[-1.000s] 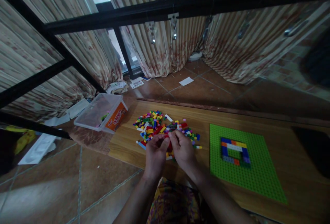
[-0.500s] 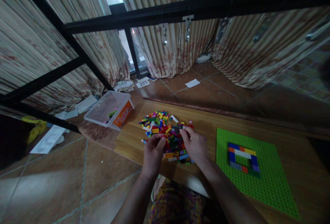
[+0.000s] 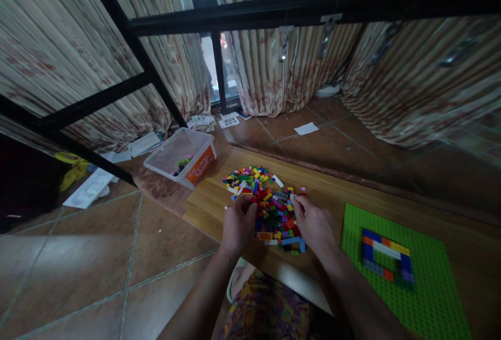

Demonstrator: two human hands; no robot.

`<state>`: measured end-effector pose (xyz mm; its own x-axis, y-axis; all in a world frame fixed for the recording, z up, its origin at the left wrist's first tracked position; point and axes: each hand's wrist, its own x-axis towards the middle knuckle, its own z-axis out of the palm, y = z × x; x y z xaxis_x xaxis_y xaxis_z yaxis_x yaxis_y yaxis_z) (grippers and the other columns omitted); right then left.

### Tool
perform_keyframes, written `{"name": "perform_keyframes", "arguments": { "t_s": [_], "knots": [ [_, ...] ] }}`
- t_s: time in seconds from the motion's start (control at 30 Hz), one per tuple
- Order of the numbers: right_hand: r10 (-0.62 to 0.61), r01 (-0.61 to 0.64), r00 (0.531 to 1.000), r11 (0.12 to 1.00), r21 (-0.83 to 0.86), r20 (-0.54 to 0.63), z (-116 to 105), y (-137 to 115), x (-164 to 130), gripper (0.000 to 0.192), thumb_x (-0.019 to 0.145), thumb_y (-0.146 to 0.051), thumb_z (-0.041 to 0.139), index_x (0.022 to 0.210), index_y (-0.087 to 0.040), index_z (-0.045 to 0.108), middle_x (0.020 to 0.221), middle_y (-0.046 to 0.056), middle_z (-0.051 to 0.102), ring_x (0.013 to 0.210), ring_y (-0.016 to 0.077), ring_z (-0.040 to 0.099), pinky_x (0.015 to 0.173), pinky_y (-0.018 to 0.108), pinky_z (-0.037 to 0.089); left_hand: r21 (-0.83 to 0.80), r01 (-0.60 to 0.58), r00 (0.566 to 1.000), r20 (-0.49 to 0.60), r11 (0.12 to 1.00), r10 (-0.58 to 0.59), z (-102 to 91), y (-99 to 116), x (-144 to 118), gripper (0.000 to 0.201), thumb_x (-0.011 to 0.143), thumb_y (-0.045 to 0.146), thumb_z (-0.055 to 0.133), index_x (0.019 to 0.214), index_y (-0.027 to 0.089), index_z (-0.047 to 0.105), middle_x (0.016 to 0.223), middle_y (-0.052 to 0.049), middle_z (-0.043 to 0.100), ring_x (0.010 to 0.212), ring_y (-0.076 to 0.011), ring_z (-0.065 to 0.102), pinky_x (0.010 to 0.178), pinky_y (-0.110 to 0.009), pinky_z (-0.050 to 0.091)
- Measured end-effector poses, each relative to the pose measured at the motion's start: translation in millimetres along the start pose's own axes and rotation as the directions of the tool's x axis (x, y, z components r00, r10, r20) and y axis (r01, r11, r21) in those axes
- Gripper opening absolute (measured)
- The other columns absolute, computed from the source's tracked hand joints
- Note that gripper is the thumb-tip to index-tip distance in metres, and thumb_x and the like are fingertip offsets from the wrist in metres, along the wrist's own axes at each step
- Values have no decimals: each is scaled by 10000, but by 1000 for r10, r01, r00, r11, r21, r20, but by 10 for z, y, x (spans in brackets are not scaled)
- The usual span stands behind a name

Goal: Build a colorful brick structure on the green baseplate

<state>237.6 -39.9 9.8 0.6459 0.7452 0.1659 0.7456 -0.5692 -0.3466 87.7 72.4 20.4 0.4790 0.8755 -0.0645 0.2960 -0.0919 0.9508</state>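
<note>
A heap of small coloured bricks (image 3: 270, 204) lies on a wooden board (image 3: 211, 201) on the floor. My left hand (image 3: 239, 223) rests at the heap's left edge, its fingertips down among the bricks. My right hand (image 3: 315, 223) sits at the heap's right edge, fingers curled onto the bricks. Whether either hand pinches a brick is too small to tell. To the right lies a green baseplate (image 3: 426, 298) carrying a low rectangular frame of coloured bricks (image 3: 385, 259).
A clear plastic tub (image 3: 181, 156) with an orange label stands at the board's far left corner. Black metal bars (image 3: 274, 8) cross overhead. Striped curtains hang behind, with papers (image 3: 306, 129) scattered on the brown tiled floor.
My hands have parted from the heap's middle to its two sides. The view has swung left, so the heap and baseplate sit further right in the frame.
</note>
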Motion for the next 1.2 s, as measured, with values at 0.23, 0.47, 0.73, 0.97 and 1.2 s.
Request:
{"name": "perform_keyframes", "arguments": {
  "t_s": [0.23,0.47,0.73,0.97,1.2],
  "knots": [
    [-122,115,988,990,88,89,-32,-39,202,243,915,-222,471,1069,-227,658,996,51,657,829,169,641,692,264,423,63,-155,988,-6,986,156,59,187,18,141,788,179,578,883,217,676,772,-18,674,711,-166,603,708,-265,449],
    [-96,90,973,995,38,212,17,-122,381,178,883,-239,543,988,-221,686,984,62,638,821,184,636,696,286,419,330,-278,960,70,902,270,171,143,173,227,797,117,526,921,214,690,940,-90,689,882,-238,629,851,-347,464],
    [-102,96,981,994,45,165,-10,-222,362,165,906,-205,516,1017,-182,636,1026,88,651,930,210,623,764,294,434,412,-309,951,109,857,290,147,116,176,225,829,181,522,997,197,670,1007,-104,685,935,-241,631,873,-356,467],
    [-89,74,996,900,429,14,-233,-271,-4,152,926,-185,479,1026,-205,592,981,53,664,924,187,617,813,292,441,-23,-144,984,101,989,146,143,359,-49,262,829,360,597,1010,184,664,953,-72,691,873,-198,632,794,-286,485],
    [20,18,999,702,712,-45,-387,-153,-626,120,870,-162,534,925,-230,616,886,12,618,818,150,595,724,250,460,-296,226,909,405,928,-92,322,462,-442,273,714,343,726,915,162,680,849,-42,678,759,-164,610,703,-260,489]
  ]
}}
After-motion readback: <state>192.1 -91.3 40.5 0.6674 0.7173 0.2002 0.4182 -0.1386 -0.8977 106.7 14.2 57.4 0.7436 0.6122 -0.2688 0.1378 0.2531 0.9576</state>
